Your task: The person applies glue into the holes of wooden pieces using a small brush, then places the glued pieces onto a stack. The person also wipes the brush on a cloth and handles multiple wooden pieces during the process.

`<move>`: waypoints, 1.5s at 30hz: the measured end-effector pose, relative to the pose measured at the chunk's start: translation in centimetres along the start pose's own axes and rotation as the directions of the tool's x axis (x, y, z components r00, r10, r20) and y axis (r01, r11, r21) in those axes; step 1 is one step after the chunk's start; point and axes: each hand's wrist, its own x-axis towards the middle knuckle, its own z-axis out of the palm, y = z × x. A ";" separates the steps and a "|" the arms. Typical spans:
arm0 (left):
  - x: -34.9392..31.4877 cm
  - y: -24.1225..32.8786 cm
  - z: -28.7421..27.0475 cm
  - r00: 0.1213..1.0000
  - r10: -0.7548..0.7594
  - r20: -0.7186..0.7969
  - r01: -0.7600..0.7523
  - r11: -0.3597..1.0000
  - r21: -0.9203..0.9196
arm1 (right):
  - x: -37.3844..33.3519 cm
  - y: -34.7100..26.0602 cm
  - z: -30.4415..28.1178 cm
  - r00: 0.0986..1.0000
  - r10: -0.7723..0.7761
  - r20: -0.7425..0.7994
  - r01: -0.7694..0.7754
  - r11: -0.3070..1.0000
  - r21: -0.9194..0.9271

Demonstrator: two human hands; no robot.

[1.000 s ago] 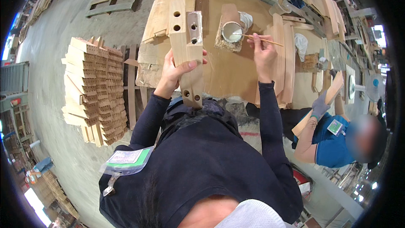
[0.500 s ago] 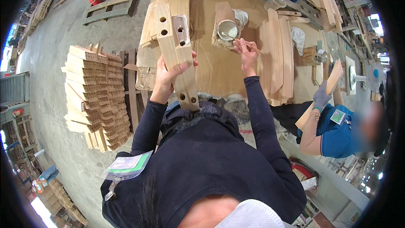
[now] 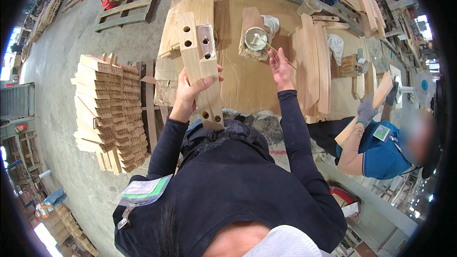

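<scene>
My left hand (image 3: 193, 93) is closed around a pale wooden piece (image 3: 204, 78), thumb across its face. The piece is made of two joined lengths. Round dark holes show at both ends, and a whitish coating lies around the holes of the shorter length. My right hand (image 3: 282, 69) is beside a thin wooden stick (image 3: 271, 47), its fingers stretched and apart, apparently not gripping it. The stick's white-coated tip lies in a round pot (image 3: 255, 39) of white paste, and its shaft slants past my fingers. The pot stands on a paste-crusted wooden board (image 3: 251, 15).
Cardboard (image 3: 233, 76) covers the bench. Wooden boards lie at its left (image 3: 178, 31) and right (image 3: 312, 66). A tall stack of drilled pieces (image 3: 112, 114) stands on the left. At right, a co-worker's gloved hand (image 3: 366, 109) holds a board (image 3: 364, 107). A fan (image 3: 422, 83) stands beyond.
My right hand's fingers have loosened from the stick and spread. The stick's tip has shifted in the pot and its shaft slants more steeply. The wooden piece has moved slightly nearer me.
</scene>
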 end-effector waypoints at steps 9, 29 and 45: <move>0.7 -0.5 1.0 1.000 0.018 0.015 -0.020 0.989 0.144 | -7.2 -7.9 7.1 0.953 -0.139 0.268 0.096 0.981 0.170; 0.4 0.2 3.0 0.995 0.011 0.102 -0.029 0.985 0.170 | -12.7 -9.1 13.9 0.664 -0.400 0.632 0.559 0.827 -0.063; 0.5 0.4 3.3 0.996 0.022 0.089 -0.039 0.982 0.184 | -16.0 -8.9 11.8 0.710 -0.390 0.586 0.552 0.825 -0.120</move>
